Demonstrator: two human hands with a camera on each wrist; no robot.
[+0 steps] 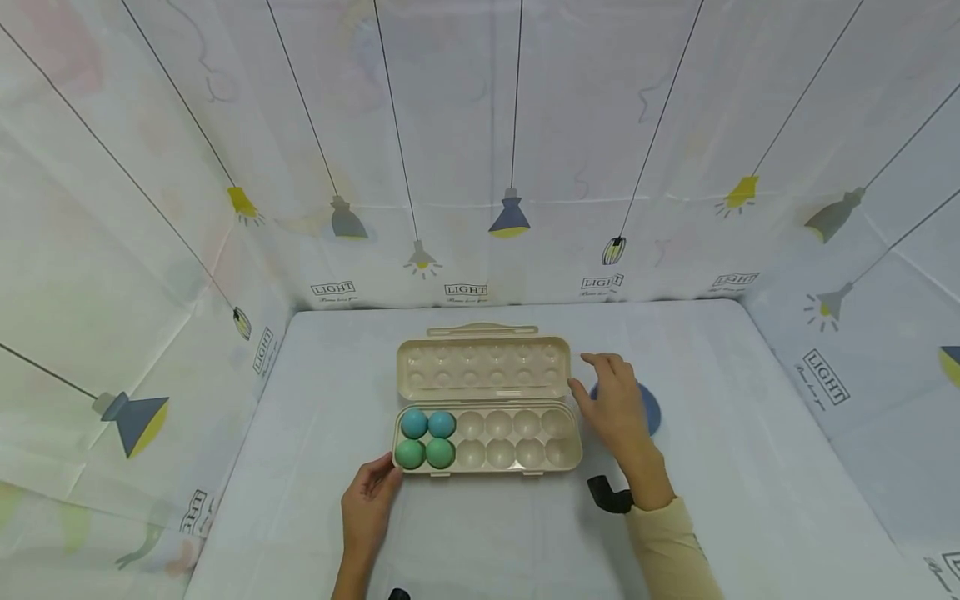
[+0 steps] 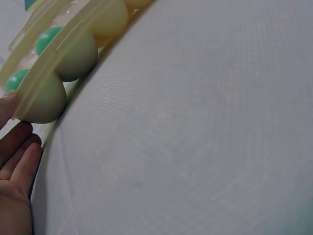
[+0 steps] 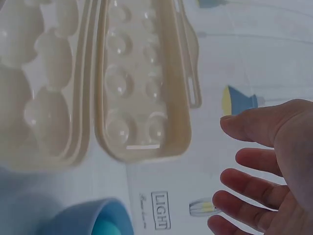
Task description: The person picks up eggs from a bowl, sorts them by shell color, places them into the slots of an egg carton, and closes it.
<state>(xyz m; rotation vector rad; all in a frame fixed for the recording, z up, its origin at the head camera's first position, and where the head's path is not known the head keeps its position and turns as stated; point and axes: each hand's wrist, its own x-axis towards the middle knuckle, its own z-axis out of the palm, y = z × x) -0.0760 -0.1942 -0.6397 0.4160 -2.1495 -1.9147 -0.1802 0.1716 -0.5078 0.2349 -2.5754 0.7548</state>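
Observation:
A cream egg carton lies with its lid folded open towards the back. Two blue eggs and two green eggs fill the cups at its left end; the other cups hold nothing. My left hand grips the front left corner, thumb on the rim and fingers below it. To the right of the lid, my right hand holds nothing, its fingers spread apart. Partly behind that hand stands a blue bowl, and the right wrist view shows a teal egg inside it.
A white cloth covers the table. Walls of printed fabric with lamp drawings enclose it at the back and sides. A black curved piece sits by my right wrist.

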